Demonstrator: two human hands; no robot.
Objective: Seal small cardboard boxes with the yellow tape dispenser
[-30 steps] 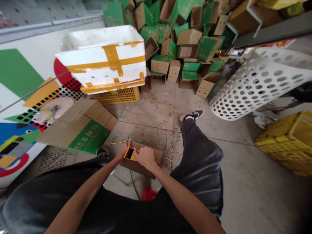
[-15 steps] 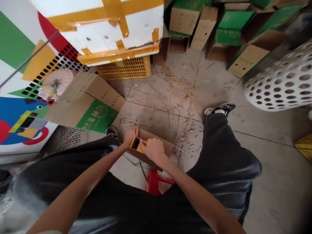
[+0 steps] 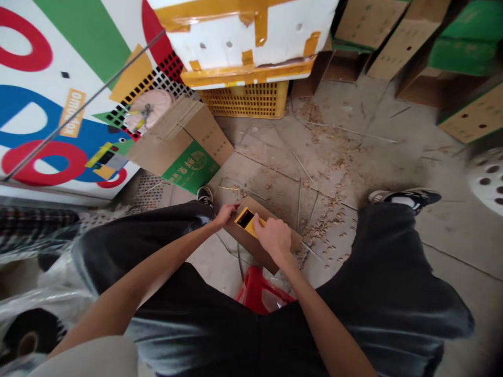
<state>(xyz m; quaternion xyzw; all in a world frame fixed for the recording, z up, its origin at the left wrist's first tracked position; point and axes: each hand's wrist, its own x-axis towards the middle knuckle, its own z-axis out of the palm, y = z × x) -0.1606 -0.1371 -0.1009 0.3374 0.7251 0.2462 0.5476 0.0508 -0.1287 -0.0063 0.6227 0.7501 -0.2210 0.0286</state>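
Between my knees lies a long brown cardboard box (image 3: pixel 251 245), slanting down to the right. My left hand (image 3: pixel 226 215) grips its left end, with fingers curled over the corner. On the box's top face rests a yellow hand tool (image 3: pixel 256 229) with a dark opening at its left end; its exact kind is unclear. My right hand (image 3: pixel 275 235) is closed around the tool's right part, with the thumb on top. The palm and fingers hide that end of it.
Flattened cartons (image 3: pixel 192 141) lean at left by a painted panel (image 3: pixel 74 57). Behind stand a yellow crate (image 3: pixel 247 99) and a taped foam box (image 3: pixel 271 44). Brown scraps (image 3: pixel 326 225) litter the floor. A red plastic stool (image 3: pixel 255 290) is beneath me; a perforated white basket (image 3: pixel 489 178) stands at right.
The view has swung left, so the surroundings appear farther right. My left hand has drawn away from the tool to the box's left corner. My right hand still holds the tool on the box.
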